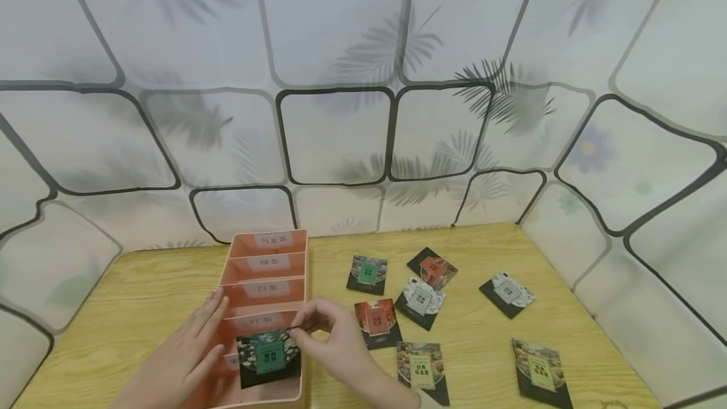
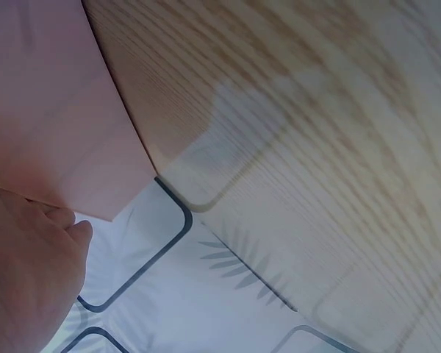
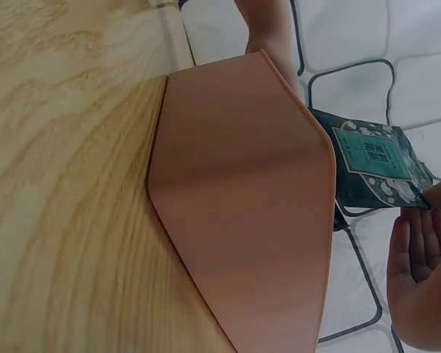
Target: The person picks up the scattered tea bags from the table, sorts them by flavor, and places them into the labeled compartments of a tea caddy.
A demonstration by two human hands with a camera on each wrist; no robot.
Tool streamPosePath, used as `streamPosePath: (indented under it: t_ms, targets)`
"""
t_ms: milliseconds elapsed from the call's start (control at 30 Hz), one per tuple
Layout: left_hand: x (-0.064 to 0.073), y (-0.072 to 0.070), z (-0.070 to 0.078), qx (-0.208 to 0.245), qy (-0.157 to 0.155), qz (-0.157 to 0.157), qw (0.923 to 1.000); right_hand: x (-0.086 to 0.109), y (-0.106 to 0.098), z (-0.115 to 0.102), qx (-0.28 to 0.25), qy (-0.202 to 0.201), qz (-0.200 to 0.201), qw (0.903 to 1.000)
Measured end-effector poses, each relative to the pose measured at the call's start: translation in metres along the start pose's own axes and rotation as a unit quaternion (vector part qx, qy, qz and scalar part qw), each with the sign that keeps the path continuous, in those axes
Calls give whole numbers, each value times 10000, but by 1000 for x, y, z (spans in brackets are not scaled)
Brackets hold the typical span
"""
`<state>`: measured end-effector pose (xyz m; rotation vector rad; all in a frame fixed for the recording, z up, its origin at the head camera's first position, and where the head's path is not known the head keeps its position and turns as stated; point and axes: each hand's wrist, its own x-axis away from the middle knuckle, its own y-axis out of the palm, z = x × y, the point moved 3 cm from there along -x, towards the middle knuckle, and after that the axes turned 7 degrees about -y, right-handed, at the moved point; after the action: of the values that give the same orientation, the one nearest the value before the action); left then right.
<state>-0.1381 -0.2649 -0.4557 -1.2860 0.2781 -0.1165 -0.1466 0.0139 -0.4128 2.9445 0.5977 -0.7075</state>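
My right hand (image 1: 335, 339) pinches a dark tea packet (image 1: 269, 358) with a green label by its upper corner. The packet hangs over the front compartments of a pink divided box (image 1: 264, 305). In the right wrist view, the packet (image 3: 375, 158) shows above the rim of the box's side wall (image 3: 242, 191), gripped between thumb and fingers. My left hand (image 1: 190, 346) rests along the left rim of the box, its fingers extended. The left wrist view has that hand (image 2: 33, 268) at the upper edge of the pink wall (image 2: 59, 118).
To the box's right lie several tea packets: green-labelled (image 1: 367, 273), orange-red (image 1: 434, 268), red (image 1: 377, 322), two white (image 1: 421, 302) and two yellow-green (image 1: 423, 368). White paper labels mark the compartments. A patterned fabric wall (image 1: 335, 137) borders the wooden table (image 1: 471, 333).
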Motion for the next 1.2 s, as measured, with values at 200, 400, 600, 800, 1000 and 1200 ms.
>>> streamPosePath:
  t_ms: [200, 400, 600, 800, 1000, 1200]
  targets:
    - [0, 0, -1, -47, -80, -89, 9999, 0, 2, 2, -84, -158, 181, 9997]
    - [-1, -1, 0, -122, -241, -204, 9994, 3, 7, 7, -77, -164, 49, 9998]
    - [-1, 0, -1, 3, 96, 62, 9999, 8, 6, 13, 316, -98, -29, 9994]
    - [-1, 0, 0, 13, -65, -83, 9999, 11, 3, 16, 803, -36, -112, 9967]
    - [-1, 0, -1, -8, 99, 70, 9999, 13, 3, 20, 1491, -136, -441, 9877]
    - [-1, 0, -1, -32, 198, 157, 9997, 14, 5, 19, 1986, -383, -758, 9764]
